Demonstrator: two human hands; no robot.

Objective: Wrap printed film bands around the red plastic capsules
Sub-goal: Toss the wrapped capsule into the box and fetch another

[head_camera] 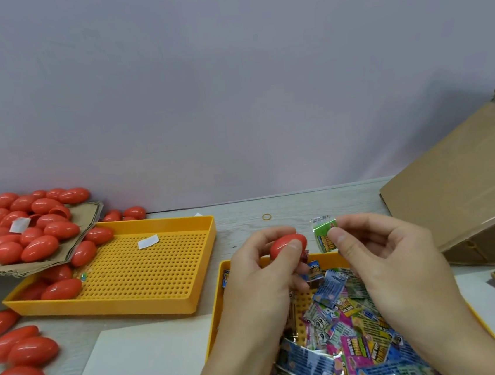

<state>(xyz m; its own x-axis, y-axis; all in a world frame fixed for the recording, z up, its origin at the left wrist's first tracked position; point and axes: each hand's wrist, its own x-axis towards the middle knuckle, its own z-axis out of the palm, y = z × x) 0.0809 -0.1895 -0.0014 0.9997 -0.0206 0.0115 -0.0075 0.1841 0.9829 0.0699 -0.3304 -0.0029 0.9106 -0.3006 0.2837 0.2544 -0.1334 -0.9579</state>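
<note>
Grey table [288, 210] against plain wall, left hand [261, 274] gripping red capsule [286, 244], right hand [381, 252] pinching green film band [324, 237], above yellow tray [219, 306] of printed bands

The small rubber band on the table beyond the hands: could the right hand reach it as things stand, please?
Probably not right away: the right hand pinches a green film band. The rubber band lies on bare table with nothing between.

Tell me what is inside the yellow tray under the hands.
The near tray holds a loose pile of printed film bands. Its perforated floor shows at one gap; hands and bands cover the rest.
</note>
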